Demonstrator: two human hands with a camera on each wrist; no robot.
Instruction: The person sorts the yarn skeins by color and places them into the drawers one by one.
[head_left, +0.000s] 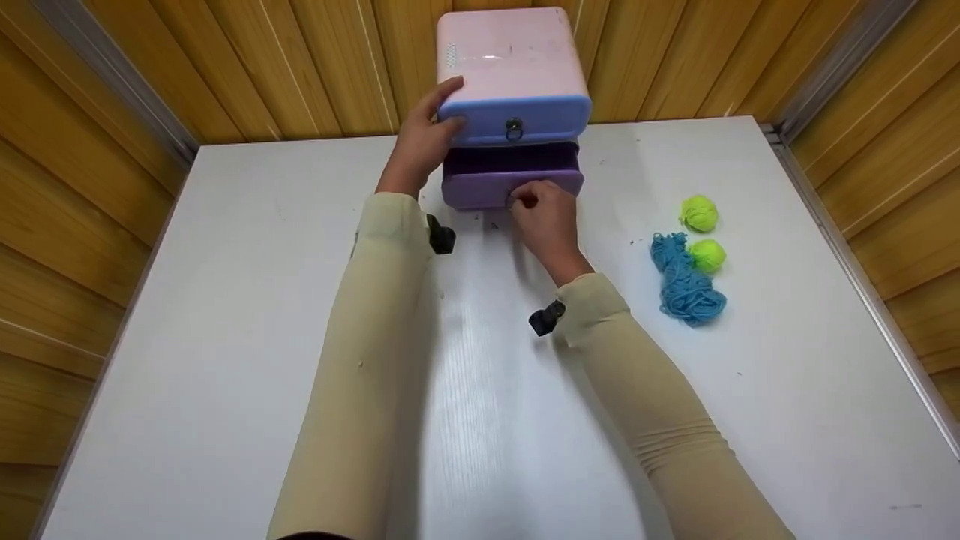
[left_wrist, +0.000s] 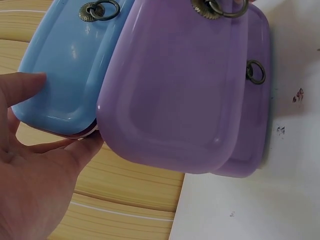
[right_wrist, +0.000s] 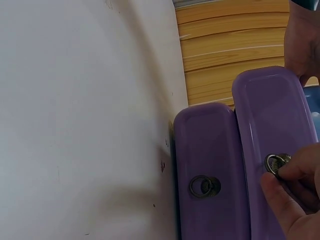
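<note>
A small pink cabinet [head_left: 510,56] of drawers stands against the back wall. My left hand [head_left: 421,139] grips its left front edge, thumb lying on the blue top drawer front [head_left: 551,116]. Below that, a purple drawer [head_left: 472,191] is pulled partway out, and its dark inside shows from above. My right hand [head_left: 551,221] pinches this drawer's brass ring pull [right_wrist: 268,165] between thumb and finger. Another purple drawer [right_wrist: 210,145] sits underneath, farther back, its own ring hanging free in the right wrist view.
On the white table [head_left: 225,337], to the right, lie a blue yarn skein [head_left: 688,289] and two yellow-green yarn balls, one [head_left: 699,214] behind the other [head_left: 707,256]. The nearer ball touches the skein. Wood-patterned panels [head_left: 322,67] close off the back and sides.
</note>
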